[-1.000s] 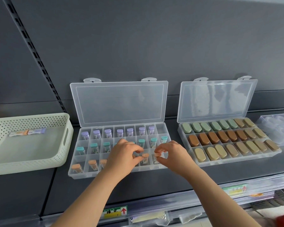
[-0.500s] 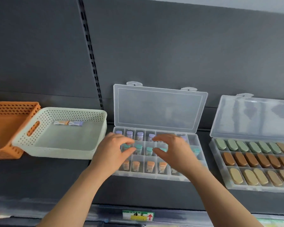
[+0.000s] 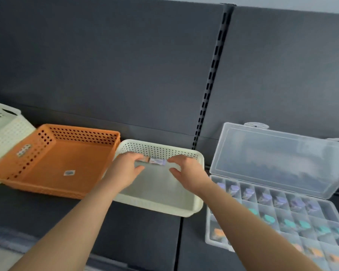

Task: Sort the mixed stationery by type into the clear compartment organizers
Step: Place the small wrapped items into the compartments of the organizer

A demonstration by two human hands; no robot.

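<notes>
Orange perforated basket [image 3: 82, 133] sits on the dark shelf [image 3: 135, 231], small sticker [image 3: 69, 173] on its floor. Cream basket [image 3: 4, 130] just beside it at left, cut off. Slotted rail [image 3: 213, 75] runs up the grey back panel [image 3: 106, 65].

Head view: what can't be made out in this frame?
Head view only:
- Orange piece in the cream basket: mostly hidden by the left hand; grip unclear.
- Clear organizer: cut off by the right edge, contents motion-blurred.
- Sticker in the orange basket: too small to read.
</notes>
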